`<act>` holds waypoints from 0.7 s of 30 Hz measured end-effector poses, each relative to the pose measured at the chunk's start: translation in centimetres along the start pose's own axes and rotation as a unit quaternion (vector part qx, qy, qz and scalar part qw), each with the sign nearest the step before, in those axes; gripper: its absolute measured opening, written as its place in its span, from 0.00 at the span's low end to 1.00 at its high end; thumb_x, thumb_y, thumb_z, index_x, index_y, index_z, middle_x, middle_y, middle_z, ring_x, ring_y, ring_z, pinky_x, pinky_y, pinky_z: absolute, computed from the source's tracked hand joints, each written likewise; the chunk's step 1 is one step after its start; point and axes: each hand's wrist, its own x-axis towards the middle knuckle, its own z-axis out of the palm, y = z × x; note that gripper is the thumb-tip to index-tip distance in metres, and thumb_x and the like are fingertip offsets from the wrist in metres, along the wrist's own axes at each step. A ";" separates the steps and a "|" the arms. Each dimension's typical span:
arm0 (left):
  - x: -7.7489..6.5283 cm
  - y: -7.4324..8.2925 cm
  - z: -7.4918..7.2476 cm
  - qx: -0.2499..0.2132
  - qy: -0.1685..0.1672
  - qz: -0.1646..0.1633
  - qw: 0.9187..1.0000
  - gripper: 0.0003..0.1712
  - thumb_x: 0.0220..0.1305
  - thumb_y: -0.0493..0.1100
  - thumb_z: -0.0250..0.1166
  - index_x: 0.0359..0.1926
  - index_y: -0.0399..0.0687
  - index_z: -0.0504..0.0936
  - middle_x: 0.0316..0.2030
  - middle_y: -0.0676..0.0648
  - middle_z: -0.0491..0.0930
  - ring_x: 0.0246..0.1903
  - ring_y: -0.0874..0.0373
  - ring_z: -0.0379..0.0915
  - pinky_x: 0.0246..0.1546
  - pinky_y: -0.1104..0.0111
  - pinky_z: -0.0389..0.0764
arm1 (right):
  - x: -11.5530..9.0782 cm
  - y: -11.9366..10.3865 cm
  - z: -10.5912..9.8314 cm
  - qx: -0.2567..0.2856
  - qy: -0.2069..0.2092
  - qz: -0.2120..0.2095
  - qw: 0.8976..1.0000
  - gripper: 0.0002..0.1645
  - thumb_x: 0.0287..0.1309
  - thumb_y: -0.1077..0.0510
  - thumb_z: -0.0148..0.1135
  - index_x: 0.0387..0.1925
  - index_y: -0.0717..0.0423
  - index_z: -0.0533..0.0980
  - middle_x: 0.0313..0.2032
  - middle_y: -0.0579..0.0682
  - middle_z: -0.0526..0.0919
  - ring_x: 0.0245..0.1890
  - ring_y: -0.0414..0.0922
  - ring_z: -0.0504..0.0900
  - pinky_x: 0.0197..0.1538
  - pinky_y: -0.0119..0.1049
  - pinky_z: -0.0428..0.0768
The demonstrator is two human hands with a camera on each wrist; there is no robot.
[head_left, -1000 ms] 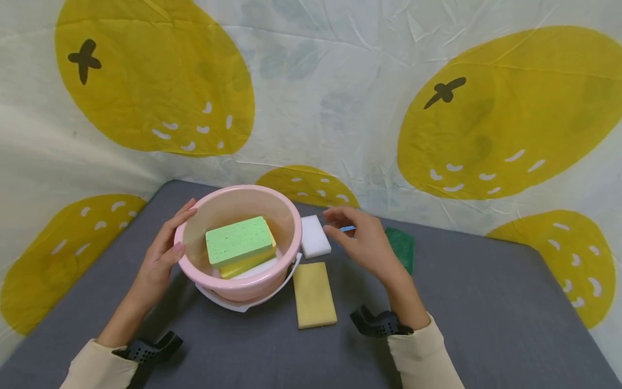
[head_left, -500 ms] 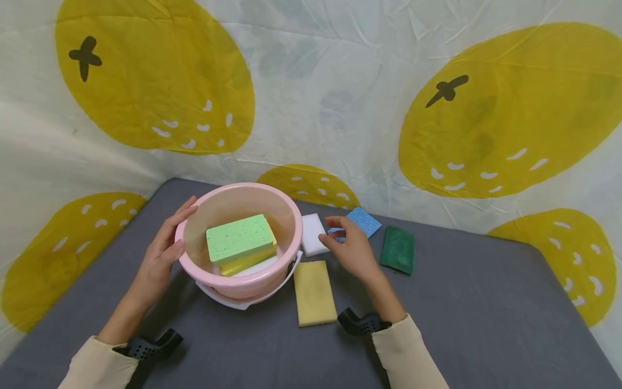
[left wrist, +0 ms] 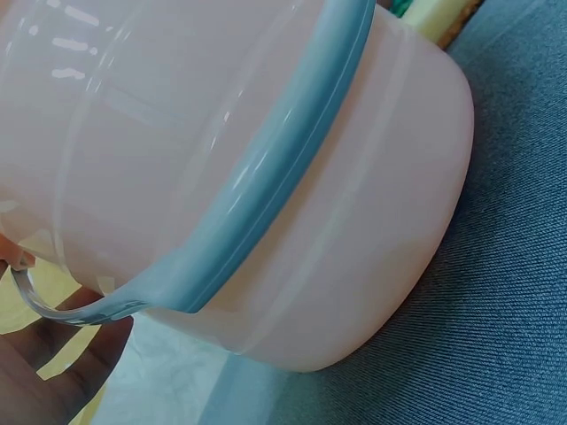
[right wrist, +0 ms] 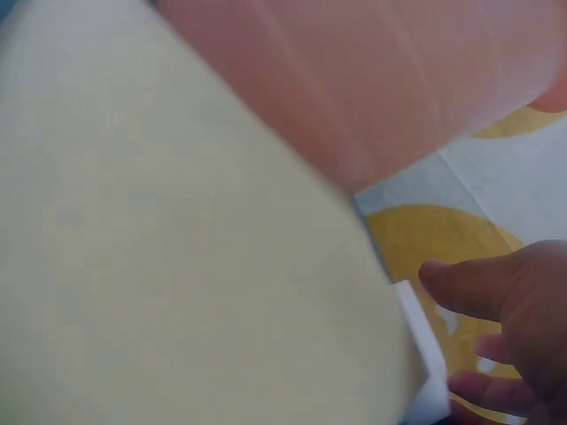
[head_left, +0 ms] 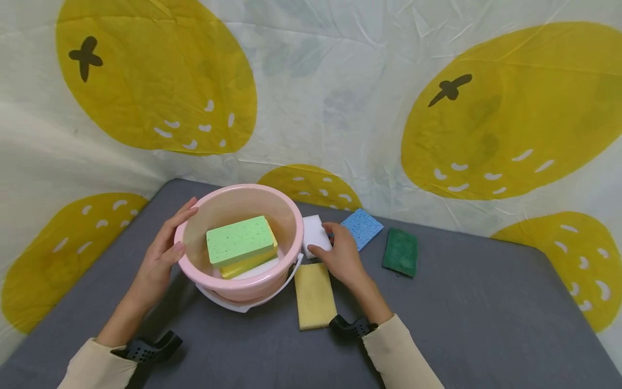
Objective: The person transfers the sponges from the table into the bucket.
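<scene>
A pink bucket (head_left: 238,281) with a white handle stands left of centre. In it, a light green sponge (head_left: 238,240) lies on a yellow sponge (head_left: 248,263), above something white. My left hand (head_left: 157,259) rests against the bucket's left rim, fingers and thumb spread along it. At the white sponge (head_left: 315,233), just right of the bucket, my right hand (head_left: 342,256) reaches in with thumb and fingers apart. The right wrist view shows the thumb above that sponge's edge; a pale yellow sponge (right wrist: 195,221) fills much of that view.
The flat yellow sponge (head_left: 315,297) lies in front of the white one. Behind my right hand is a blue sponge (head_left: 362,227), and farther right a dark green scouring pad (head_left: 400,252). A lemon-print sheet (head_left: 320,108) hangs behind the grey table (head_left: 486,313).
My right hand has moved left from over the blue sponge to the white sponge, uncovering the blue sponge and the green pad. My left hand and the bucket stay put.
</scene>
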 end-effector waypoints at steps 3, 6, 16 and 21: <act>0.0 -0.1 0.0 0.001 0.000 0.002 1.000 0.28 0.58 0.28 0.40 0.63 0.32 0.56 0.66 0.37 0.45 0.65 0.47 0.38 0.58 0.73 0.52 | 0.0 0.3 0.6 -0.027 0.008 -0.008 1.000 0.37 0.43 0.50 0.68 0.54 0.63 0.68 0.46 0.59 0.73 0.43 0.51 0.70 0.41 0.42 0.72; -0.1 -0.2 -0.1 0.006 -0.001 0.000 1.000 0.29 0.58 0.28 0.40 0.63 0.32 0.56 0.66 0.37 0.45 0.65 0.48 0.38 0.58 0.73 0.52 | -0.3 0.5 1.1 -0.045 0.023 -0.009 0.999 0.38 0.44 0.49 0.68 0.54 0.63 0.67 0.45 0.59 0.72 0.45 0.51 0.68 0.42 0.44 0.70; 0.0 -0.3 0.0 0.003 0.000 0.000 1.000 0.28 0.60 0.30 0.41 0.63 0.32 0.56 0.66 0.38 0.46 0.65 0.48 0.37 0.59 0.73 0.50 | -0.7 0.6 1.9 -0.053 0.045 -0.001 0.998 0.38 0.44 0.47 0.67 0.55 0.60 0.66 0.49 0.58 0.69 0.46 0.52 0.64 0.40 0.43 0.69; -0.1 -0.8 -0.3 0.004 0.002 -0.006 1.000 0.28 0.60 0.30 0.42 0.63 0.33 0.56 0.66 0.39 0.46 0.65 0.49 0.37 0.59 0.73 0.50 | -0.8 0.3 2.0 -0.023 0.057 -0.003 0.998 0.36 0.43 0.50 0.69 0.54 0.57 0.68 0.49 0.56 0.70 0.45 0.51 0.67 0.41 0.44 0.70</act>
